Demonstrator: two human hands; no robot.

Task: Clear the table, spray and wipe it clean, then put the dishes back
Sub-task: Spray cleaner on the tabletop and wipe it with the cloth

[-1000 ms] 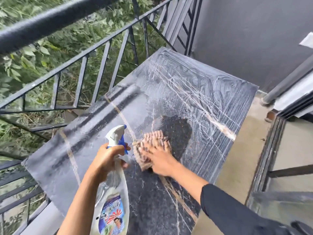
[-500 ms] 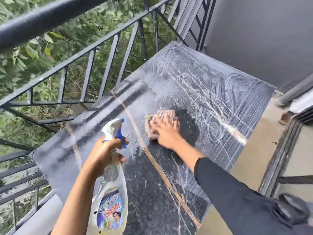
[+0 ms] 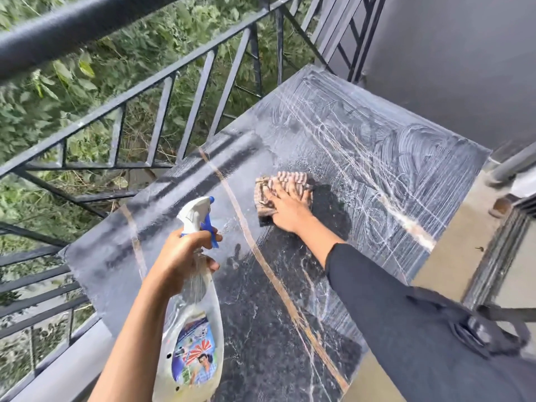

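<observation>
- Table top [image 3: 255, 329]: dark marble-pattern slab with tan veins, set along the railing. Near part wiped dark; far end and right side filmed with whitish cleaner in swirls and streaks.
- Cleaning cloth [image 3: 290, 179]: striped and bunched, lying on the slab about mid-length, just right of the long tan vein, at the border between wiped and filmed zones.
- Right hand [image 3: 288, 211]: palm down, fingers straight and spread, pressing the cloth onto the slab; nothing clutched.
- Left hand [image 3: 179, 264]: wrapped round the neck of the spray bottle, one finger by the blue trigger.
- Spray bottle [image 3: 193, 340]: clear, labelled, held above the near left part of the table, nozzle toward the far end.
- Surroundings: black metal railing [image 3: 162, 91] with foliage beyond, grey wall [image 3: 449, 68] past the far end, tan floor [image 3: 452, 256] to the right.
- Step in hand, as judged: wiping.
  - Keep the palm flat and the pressure even.
  - Overlap the strokes and carry each one off the far edge, so no film stays in the corners.
  - Hold off on more spray until the streaks are lifted.
- Against a second ago:
  - Cloth and right hand further up the slab, toward the far end.
  - Bottle in the same grip.
  - Dark wiped patch longer behind the cloth.
</observation>
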